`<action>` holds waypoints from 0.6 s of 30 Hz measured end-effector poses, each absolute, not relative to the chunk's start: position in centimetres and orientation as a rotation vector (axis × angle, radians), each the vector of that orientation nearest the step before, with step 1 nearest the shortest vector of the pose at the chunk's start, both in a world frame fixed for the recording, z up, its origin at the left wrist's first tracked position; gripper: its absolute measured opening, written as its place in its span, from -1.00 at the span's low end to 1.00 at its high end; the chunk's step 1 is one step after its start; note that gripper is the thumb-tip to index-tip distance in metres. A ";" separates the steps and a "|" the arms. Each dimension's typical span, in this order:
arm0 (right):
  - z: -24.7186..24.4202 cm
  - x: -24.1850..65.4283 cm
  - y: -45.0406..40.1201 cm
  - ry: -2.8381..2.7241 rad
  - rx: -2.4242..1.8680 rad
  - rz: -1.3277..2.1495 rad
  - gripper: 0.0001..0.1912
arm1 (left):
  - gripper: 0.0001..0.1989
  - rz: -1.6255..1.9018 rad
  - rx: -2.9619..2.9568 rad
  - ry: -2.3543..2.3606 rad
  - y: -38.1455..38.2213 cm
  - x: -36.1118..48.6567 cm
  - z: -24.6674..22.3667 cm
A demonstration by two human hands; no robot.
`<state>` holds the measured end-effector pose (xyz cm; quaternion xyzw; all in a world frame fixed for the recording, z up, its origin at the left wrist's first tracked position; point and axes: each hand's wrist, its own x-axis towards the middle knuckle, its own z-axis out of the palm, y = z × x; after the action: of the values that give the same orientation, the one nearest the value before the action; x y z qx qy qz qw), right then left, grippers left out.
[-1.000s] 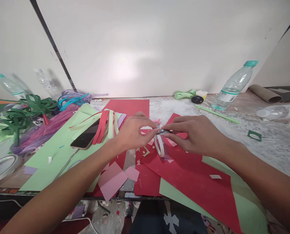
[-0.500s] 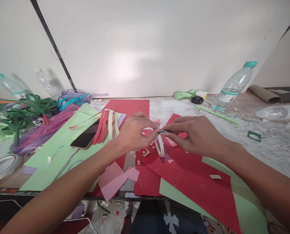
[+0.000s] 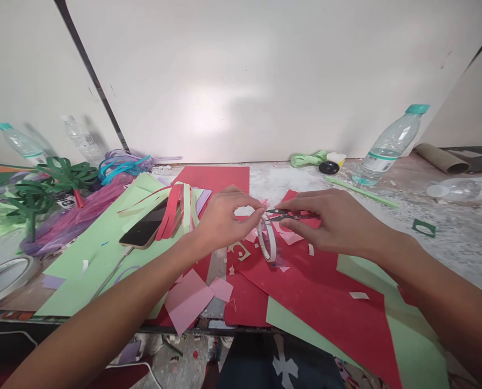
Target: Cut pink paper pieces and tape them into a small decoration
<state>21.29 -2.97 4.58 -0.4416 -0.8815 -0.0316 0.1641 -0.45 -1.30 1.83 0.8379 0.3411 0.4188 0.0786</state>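
My left hand is closed in a pinch at the loose end of a narrow roll of tape, which hangs below the fingertips. Dark scissors are in my right hand, their blades pointing left at the pinched tape end, close to my left fingertips. Underneath lie red paper, pink scraps and a pale cut-out piece.
A phone with a cable lies left on green paper, beside red and green strips. A larger tape roll is far left. A bottle stands back right, near a cardboard tube.
My right hand has shifted slightly, and the scissors now show more clearly with their blades parted. The tape roll has turned a little. The whole view has moved slightly.
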 end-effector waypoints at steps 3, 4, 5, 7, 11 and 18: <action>4.7 21.7 -2.5 -2.501 -1.295 -0.008 -0.62 | -0.86 1.269 2.403 1.060 -1.3 -0.4 2.0; 4.7 21.9 -2.2 -2.498 -1.315 0.030 -0.63 | -0.85 1.269 2.366 1.078 -1.2 -0.4 2.0; 4.6 22.2 -1.9 -2.498 -1.339 0.075 -0.64 | -0.84 1.263 2.330 1.089 -1.2 -0.5 2.1; 4.2 22.9 -1.1 -2.519 -1.386 0.188 -0.68 | -0.81 1.239 2.266 1.079 -1.1 -0.6 2.2; 3.0 23.6 0.2 -2.606 -1.369 0.365 -0.70 | -0.78 1.213 2.169 1.007 -1.0 -0.7 2.2; 2.6 20.1 -1.8 -2.105 -0.876 -0.151 -0.86 | -0.75 1.096 1.875 0.883 -1.6 0.0 2.0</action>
<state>20.13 -1.81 2.60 -0.3489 -0.8380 -0.0602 0.4152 0.01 -1.60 2.00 0.7370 0.3473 0.4309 0.3879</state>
